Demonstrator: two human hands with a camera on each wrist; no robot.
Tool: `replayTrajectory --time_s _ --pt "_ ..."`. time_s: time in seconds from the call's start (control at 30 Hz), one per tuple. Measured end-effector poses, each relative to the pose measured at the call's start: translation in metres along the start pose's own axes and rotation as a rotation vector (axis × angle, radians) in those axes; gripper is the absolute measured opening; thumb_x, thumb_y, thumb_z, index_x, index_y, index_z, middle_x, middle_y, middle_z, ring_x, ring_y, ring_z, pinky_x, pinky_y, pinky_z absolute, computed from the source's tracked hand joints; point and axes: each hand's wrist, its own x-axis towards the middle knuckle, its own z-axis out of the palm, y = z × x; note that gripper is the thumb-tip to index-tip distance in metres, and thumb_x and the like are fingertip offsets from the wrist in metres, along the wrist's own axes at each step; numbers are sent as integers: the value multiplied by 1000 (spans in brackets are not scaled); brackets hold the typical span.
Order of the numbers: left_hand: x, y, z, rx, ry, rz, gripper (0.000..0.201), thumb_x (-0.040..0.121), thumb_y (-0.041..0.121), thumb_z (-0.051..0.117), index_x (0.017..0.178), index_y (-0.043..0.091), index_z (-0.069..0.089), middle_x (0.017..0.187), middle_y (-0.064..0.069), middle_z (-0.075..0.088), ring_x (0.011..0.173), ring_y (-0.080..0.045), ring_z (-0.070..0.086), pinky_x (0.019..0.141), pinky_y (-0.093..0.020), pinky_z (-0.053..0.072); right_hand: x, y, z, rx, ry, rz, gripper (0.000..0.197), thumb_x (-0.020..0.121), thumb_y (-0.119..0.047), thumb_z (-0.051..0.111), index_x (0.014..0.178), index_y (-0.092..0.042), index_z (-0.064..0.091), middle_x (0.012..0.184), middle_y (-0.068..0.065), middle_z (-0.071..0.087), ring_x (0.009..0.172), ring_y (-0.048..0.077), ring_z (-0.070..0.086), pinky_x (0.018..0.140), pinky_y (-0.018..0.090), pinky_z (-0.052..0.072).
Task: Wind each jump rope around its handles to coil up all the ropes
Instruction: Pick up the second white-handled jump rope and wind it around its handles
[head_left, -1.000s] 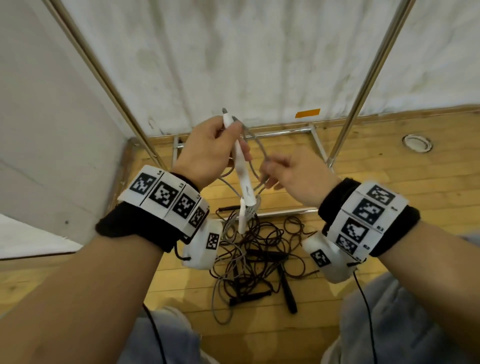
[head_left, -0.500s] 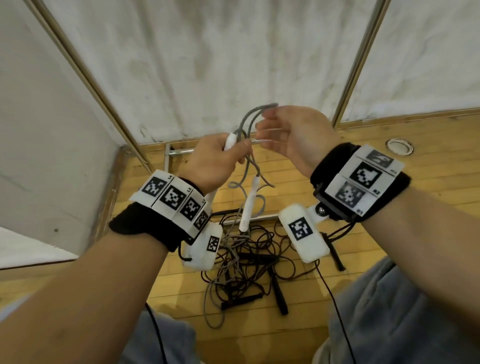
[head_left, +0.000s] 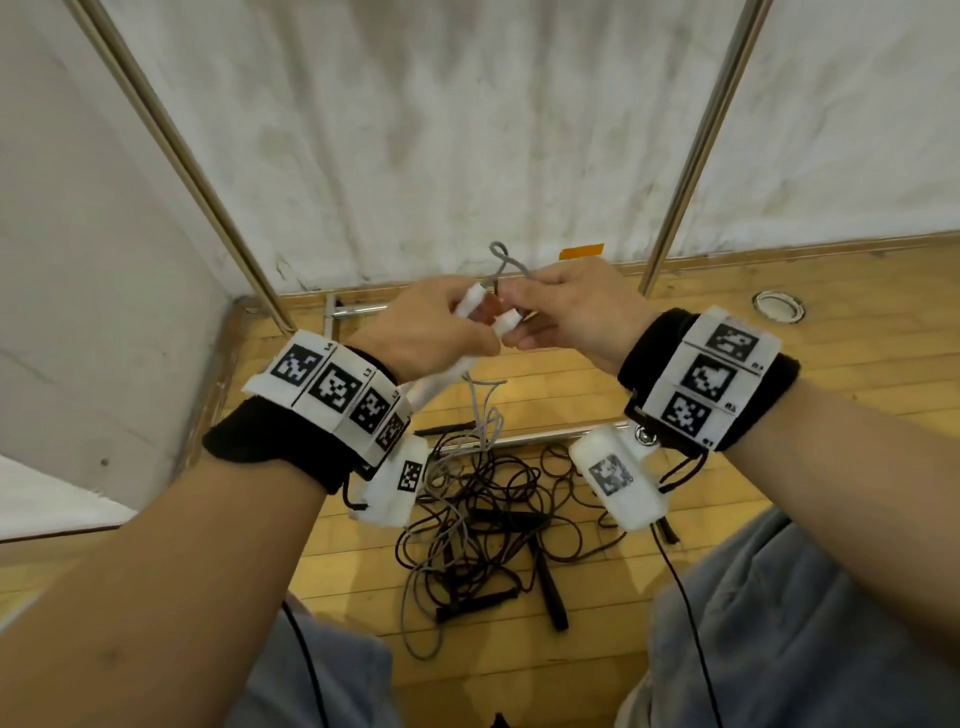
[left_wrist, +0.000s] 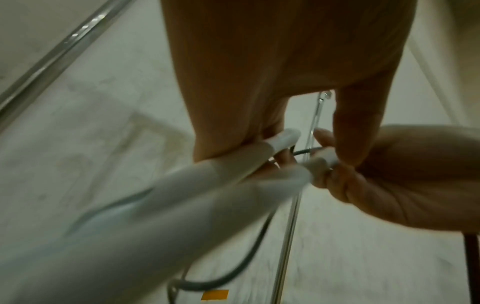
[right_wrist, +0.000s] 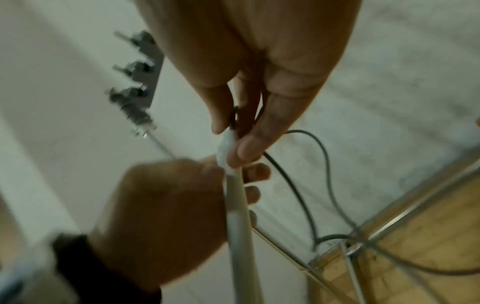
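Note:
I hold a grey jump rope with two white handles up in front of me. My left hand (head_left: 475, 330) grips the first white handle (head_left: 470, 304), which slants down past my wrist (left_wrist: 228, 164). My right hand (head_left: 511, 317) pinches the top end of the second white handle (head_left: 506, 326) right beside the first (right_wrist: 228, 144). A small loop of grey rope (head_left: 501, 260) sticks up between the hands. More grey rope (head_left: 483, 410) hangs down to the floor (right_wrist: 326, 164). Several black jump ropes (head_left: 493, 519) lie tangled on the wooden floor below.
Black handles (head_left: 548, 592) lie in the tangle between my knees. A metal frame with slanted poles (head_left: 208, 197) and a floor bar (head_left: 550, 434) stands against the white wall. A round floor fitting (head_left: 779, 306) sits at the right.
My right hand, raised with a rope loop half a second ago, has come down to the left hand and now pinches the second handle's end. The two handles have come together.

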Motion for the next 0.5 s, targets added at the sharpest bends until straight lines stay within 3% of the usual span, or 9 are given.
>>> replayTrajectory --time_s 0.1,0.2,0.27,0.33,0.4,0.43,0.5 --pt "-2 1 5 209 -50 15 11 80 17 70 79 15 59 73 2 54 63 -12 49 54 -21 35 0 2 2 111 24 55 24 88 -26 64 82 -3 65 65 7 66 50 14 62 47 19 49" --pt "-1 1 6 263 -71 37 19 85 14 64 72 23 55 75 4 54 71 -15 51 62 -27 39 2 11 2 -427 185 -85 41 85 -47 61 60 -16 52 54 -3 47 44 11 42 44 13 32" --pt "-1 2 7 281 -86 50 16 88 14 61 76 23 56 79 3 56 75 -17 53 67 -31 41 2 15 5 -564 292 -196 38 88 -50 55 68 -18 47 64 -8 43 54 7 39 49 14 32" --pt "0 2 9 293 -98 50 16 90 13 57 79 25 56 83 2 57 78 -19 54 68 -32 43 2 17 9 -478 168 -190 32 95 -44 44 87 -14 53 77 -7 52 68 6 48 63 12 37" --pt "2 0 10 317 -96 49 5 91 15 54 89 17 58 90 -5 60 83 -25 56 70 -37 46 2 21 11 -366 54 -160 39 99 -38 38 89 -6 57 78 2 60 71 14 57 73 29 44" --pt "3 -1 10 335 -78 40 5 90 15 53 93 12 57 91 -8 60 82 -26 56 68 -37 45 1 22 10 -342 33 -174 39 99 -36 38 84 -6 57 72 4 60 66 15 58 71 37 45" --pt "4 -6 9 368 -18 3 7 87 12 56 85 14 49 80 -2 51 71 -19 49 57 -29 35 -1 22 7 -373 9 -206 35 98 -36 41 74 -13 52 62 3 52 58 18 54 67 43 46"
